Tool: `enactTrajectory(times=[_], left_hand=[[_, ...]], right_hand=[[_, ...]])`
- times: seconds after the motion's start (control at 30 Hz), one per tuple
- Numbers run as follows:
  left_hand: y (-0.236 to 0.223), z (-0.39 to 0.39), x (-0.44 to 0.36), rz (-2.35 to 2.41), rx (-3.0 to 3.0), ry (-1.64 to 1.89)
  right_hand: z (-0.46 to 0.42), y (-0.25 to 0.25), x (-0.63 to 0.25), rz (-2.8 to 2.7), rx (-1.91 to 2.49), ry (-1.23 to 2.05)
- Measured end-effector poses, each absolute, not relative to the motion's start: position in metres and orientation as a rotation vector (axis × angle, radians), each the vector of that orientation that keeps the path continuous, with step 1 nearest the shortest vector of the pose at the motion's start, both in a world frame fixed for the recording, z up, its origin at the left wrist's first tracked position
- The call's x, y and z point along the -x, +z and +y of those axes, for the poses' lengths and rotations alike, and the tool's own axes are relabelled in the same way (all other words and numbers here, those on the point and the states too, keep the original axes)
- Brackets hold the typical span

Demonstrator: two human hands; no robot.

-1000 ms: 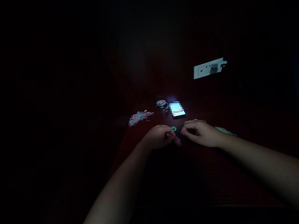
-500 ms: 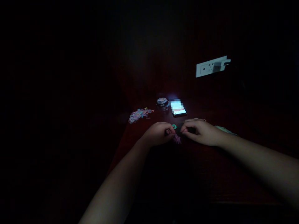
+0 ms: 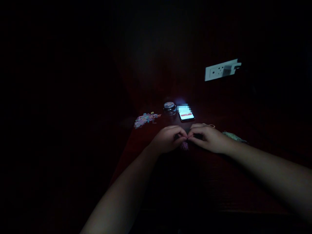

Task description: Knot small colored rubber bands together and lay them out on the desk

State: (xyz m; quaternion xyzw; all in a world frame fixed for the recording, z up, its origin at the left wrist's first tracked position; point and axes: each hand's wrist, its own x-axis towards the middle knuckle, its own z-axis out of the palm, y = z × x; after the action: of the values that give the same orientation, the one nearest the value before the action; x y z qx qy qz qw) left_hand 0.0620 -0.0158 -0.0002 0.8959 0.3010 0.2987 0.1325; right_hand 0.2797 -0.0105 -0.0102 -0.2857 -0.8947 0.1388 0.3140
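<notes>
The scene is very dark. My left hand point(image 3: 168, 139) and my right hand point(image 3: 207, 137) rest on a dark red wooden table point(image 3: 156, 195), fingertips pinched and meeting in the middle. A small pink bundle of tiny elastic bands point(image 3: 184, 145) hangs just below the touching fingertips; both pinches seem to hold it. A loose pile of small coloured elastic bands point(image 3: 145, 119) lies to the left, beyond my left hand.
A lit phone point(image 3: 186, 114) lies face up behind my hands, with a small round jar point(image 3: 169, 108) beside it. A white wall socket with a plug point(image 3: 221, 69) is at the upper right. A pale object point(image 3: 233, 136) lies by my right wrist.
My hands have closed the gap and their fingertips now touch. The small green ring seen between them earlier is hidden.
</notes>
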Motion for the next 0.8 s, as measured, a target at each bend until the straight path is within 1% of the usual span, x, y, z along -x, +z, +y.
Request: enactTrajectory(times=[0.23,0.8], left_hand=[[-0.0027,-0.0147,-0.0604,0.959,-2.559,0.839],[0.0014,-0.0152,-0.0578,1.037,-2.533,0.691]], right_hand=[[-0.0099,-0.0087,-0.2810,-2.361,0.775,0.305],[-0.0068,-0.0120,-0.2835,-2.368,0.774,0.301]])
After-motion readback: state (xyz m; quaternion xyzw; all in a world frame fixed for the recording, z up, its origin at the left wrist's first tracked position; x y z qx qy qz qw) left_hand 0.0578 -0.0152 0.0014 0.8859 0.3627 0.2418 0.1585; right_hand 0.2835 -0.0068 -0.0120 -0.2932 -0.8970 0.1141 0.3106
